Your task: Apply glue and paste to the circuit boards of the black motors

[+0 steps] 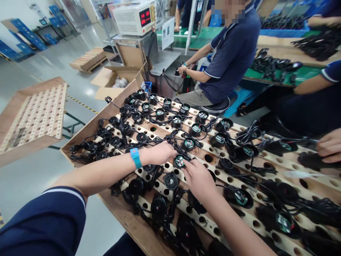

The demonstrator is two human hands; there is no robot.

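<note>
Bracing with fingers of the right hand point(200, 177) extended to the black housing point(176, 165) and of the left hand point(163, 153) curled beside it, neither grip discernible, use light force, sparing the green board point(179, 161), upright in the wooden rack point(119, 213).

The bare left hand point(163, 153), fingers curled (blue band on its wrist), nears the bare, palm-down right hand point(199, 177).
</note>
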